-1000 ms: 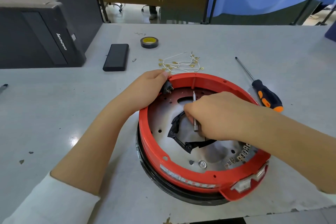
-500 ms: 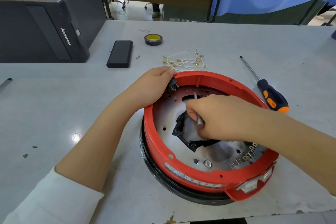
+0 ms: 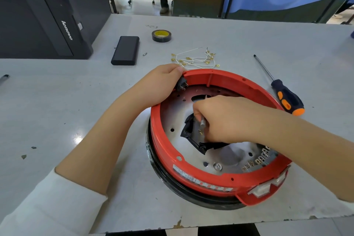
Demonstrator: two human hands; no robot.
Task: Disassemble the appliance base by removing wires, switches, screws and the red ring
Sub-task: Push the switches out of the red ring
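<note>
The appliance base lies upside down on the table, a red ring point(image 3: 164, 151) around a silver metal plate point(image 3: 173, 115) over a black rim point(image 3: 183, 189). My left hand point(image 3: 159, 84) grips the ring's far left edge, fingers by a black switch point(image 3: 182, 84) set in the ring wall. My right hand point(image 3: 224, 119) is inside the ring and holds a thin metal tool point(image 3: 202, 121) over a black torn part point(image 3: 188, 130) at the plate's middle. A screw point(image 3: 217, 166) sits in the plate near the front.
Loose white wires point(image 3: 195, 58) with brass terminals lie behind the base. A black-and-orange screwdriver point(image 3: 287, 97) lies to the right. A black power bank point(image 3: 125, 50), a tape roll point(image 3: 161, 35) and a black computer case point(image 3: 44, 23) are at the back left.
My right hand has tilted the metal tool and drawn it down toward the black part. The camera view shifted slightly. My left hand has stayed on the ring.
</note>
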